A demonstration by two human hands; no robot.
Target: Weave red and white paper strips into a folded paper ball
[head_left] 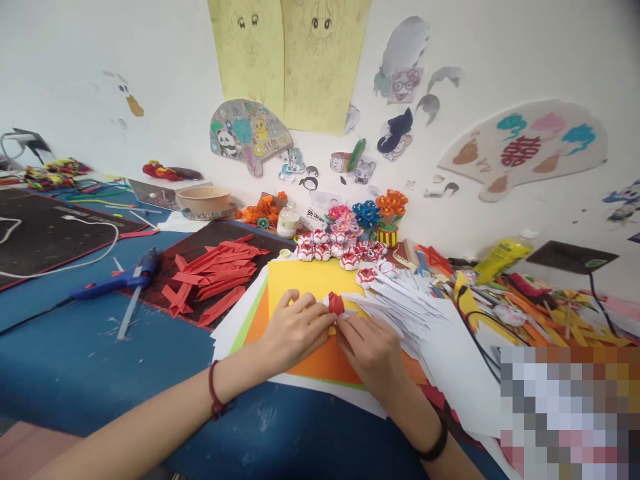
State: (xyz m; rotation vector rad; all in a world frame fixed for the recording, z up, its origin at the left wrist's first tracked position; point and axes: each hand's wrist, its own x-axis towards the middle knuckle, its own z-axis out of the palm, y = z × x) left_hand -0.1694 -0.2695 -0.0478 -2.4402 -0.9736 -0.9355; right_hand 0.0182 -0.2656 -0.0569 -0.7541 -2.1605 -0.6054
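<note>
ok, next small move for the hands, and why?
Probably fold in the white tip: it juts from the red-and-white piece pinched between left hand and right hand, while the finished-looking pieces at the yellow sheet's far edge look compact and rounded.

The red-and-white folded piece point(336, 304) looks like matt paper

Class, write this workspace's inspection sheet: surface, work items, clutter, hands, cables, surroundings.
Surface: blue tabletop, partly under dark mats and coloured sheets.
Work items: red-and-white paper piece, folded red strips, white strips.
Clutter: orange and yellow paper pieces heaped at right; glue gun at left.
Hands: left hand and right hand both hold the paper piece.
Cables: white cable over the left mat's edge; glue gun's black cord; black cable at right.
Surroundings: white wall with drawings and fan-shaped cutouts.
</note>
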